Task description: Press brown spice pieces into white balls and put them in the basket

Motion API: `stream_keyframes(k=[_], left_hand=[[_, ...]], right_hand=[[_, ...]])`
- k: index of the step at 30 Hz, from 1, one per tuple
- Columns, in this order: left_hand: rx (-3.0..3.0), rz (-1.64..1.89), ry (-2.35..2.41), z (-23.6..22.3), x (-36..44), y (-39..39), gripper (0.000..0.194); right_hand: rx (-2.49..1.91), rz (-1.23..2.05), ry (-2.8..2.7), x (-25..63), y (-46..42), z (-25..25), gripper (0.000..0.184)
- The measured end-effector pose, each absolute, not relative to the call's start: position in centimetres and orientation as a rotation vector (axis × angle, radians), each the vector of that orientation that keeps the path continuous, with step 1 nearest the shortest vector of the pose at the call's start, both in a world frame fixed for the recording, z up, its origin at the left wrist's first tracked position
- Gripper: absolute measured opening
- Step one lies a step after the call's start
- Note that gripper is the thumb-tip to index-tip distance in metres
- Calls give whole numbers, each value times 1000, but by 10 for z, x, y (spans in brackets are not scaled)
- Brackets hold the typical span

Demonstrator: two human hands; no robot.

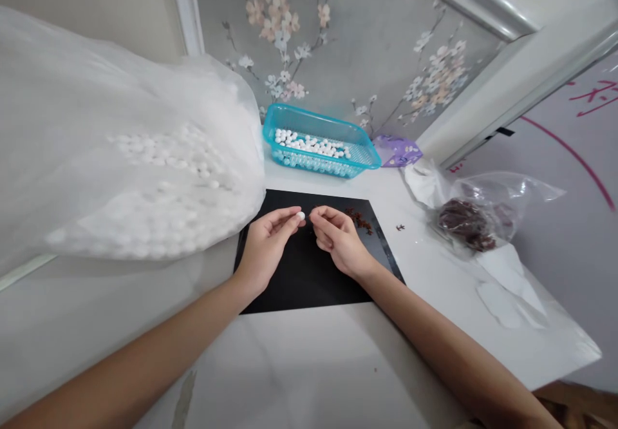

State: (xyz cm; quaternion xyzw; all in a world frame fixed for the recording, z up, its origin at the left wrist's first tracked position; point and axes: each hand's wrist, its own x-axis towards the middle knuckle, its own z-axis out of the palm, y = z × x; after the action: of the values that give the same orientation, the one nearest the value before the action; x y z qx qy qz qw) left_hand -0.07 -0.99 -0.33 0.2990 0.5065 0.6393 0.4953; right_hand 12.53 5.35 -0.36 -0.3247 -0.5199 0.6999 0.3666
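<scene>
Over a black mat (299, 274), my left hand (268, 242) pinches a small white ball (300, 216) between thumb and fingertips. My right hand (340, 236) is closed in a pinch just to the right of the ball, its fingertips a small gap away. Whatever those right fingertips hold is too small to make out. Beyond the right hand, a little pile of small reddish-brown branched pieces (360, 220) lies on the mat's far right part.
A blue plastic basket (318, 166) of similar white balls stands behind the mat. At left bulges a large translucent bag (159, 184) of white balls. On the right are a clear bag (468, 219) of brown pieces, a purple packet (398, 151) and one loose brown piece (400, 227).
</scene>
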Motion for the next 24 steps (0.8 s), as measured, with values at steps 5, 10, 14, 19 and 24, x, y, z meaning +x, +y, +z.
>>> stream_keyframes(k=[5, 10, 14, 19, 24], left_hand=[[732, 1570, 1243, -4, -1, -10, 27], [734, 1587, 1223, -5, -1, -10, 25], [722, 1588, 1215, -6, -1, -10, 24], [717, 1591, 1203, -5, -1, -10, 23], [717, 1588, 1212, -6, -1, -10, 23]], right_hand=[[-797, 1814, -1342, 126, 54, -7, 23], [-783, 1797, -1367, 126, 54, -7, 21], [-778, 1795, -1374, 127, 53, -6, 21], [-789, 1777, -1383, 126, 54, -7, 22], [-828, 1733, -1353, 126, 53, -8, 27]])
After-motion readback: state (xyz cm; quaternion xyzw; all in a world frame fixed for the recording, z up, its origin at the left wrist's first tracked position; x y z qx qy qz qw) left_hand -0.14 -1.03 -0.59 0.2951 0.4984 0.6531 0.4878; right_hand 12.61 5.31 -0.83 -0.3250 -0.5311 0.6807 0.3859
